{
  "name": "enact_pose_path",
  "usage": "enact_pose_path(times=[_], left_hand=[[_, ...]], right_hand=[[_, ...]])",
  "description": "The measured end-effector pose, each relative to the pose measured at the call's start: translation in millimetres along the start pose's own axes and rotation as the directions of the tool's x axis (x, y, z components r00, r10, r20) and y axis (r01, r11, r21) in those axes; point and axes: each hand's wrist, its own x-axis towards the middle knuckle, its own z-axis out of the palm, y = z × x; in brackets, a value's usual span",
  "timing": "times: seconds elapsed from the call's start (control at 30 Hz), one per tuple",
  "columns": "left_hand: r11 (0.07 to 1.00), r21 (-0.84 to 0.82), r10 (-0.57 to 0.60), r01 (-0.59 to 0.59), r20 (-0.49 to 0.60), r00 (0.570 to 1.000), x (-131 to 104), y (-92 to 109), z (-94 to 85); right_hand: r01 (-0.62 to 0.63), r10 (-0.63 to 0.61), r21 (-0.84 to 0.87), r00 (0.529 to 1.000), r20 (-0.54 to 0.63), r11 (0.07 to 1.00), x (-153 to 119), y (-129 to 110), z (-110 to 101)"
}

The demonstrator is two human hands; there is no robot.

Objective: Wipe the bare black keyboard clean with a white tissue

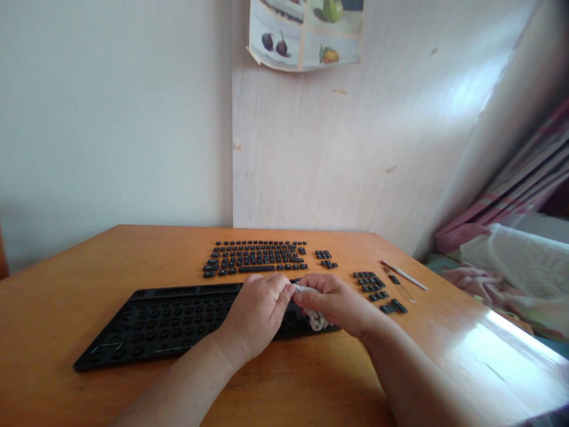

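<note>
Pale walls (115, 118) rise beyond an orange-brown wooden surface (62, 290), where a long black plastic keyboard body (178, 317), its key sockets bare, lies on the near side under both hands. Beyond it, a block of small black plastic keycaps (258, 258) sits in neat rows, and a smaller black keycap cluster (368, 284) lies to the right.

Snagging looks the likeliest trouble: the crumpled off-white cloth (319, 320) droops from the hands over the body, and its loose end could catch on a socket. Anything small inside the folds (I cannot tell whether there is any) could slip out and drop. A rightward swing of the right forearm could scatter the right-hand cluster and spoil its order.

Both forearms come in from the near edge and converge, wrists low. The left hand (260, 308) is curled knuckles up, thumb and forefinger clamped on the cloth's left edge; the right hand (333, 299) faces it, its fingers bent and clamped on the cloth too, thumb along the near side. Their fingertips nearly meet.
</note>
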Motion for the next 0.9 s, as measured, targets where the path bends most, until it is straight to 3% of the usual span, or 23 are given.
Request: enact_pose_path(times=[0.1,0.37,0.63,0.9], left_hand=[[0.998,-0.016,-0.068,0.068,-0.010,0.998,0.2,-0.7,1.7],[0.902,-0.341,-0.258,0.264,0.062,0.964,1.3,-0.9,4.4],[0.805,-0.506,-0.281,0.310,0.135,0.950,0.0,-7.9,11.7],[0.785,-0.542,-0.266,0.301,0.143,0.953,-1.3,-3.2,10.6]], right_hand=[[0.018,-0.018,-0.032,1.000,-0.015,0.999,-0.3,-1.9,2.0],[0.104,-0.127,-0.169,0.983,-0.136,0.980,0.2,-6.6,8.9],[0.031,-0.064,-0.225,0.989,-0.137,0.974,0.4,-9.6,8.6],[-0.007,0.003,-0.045,0.996,-0.093,0.999,1.5,-0.8,-0.6]])
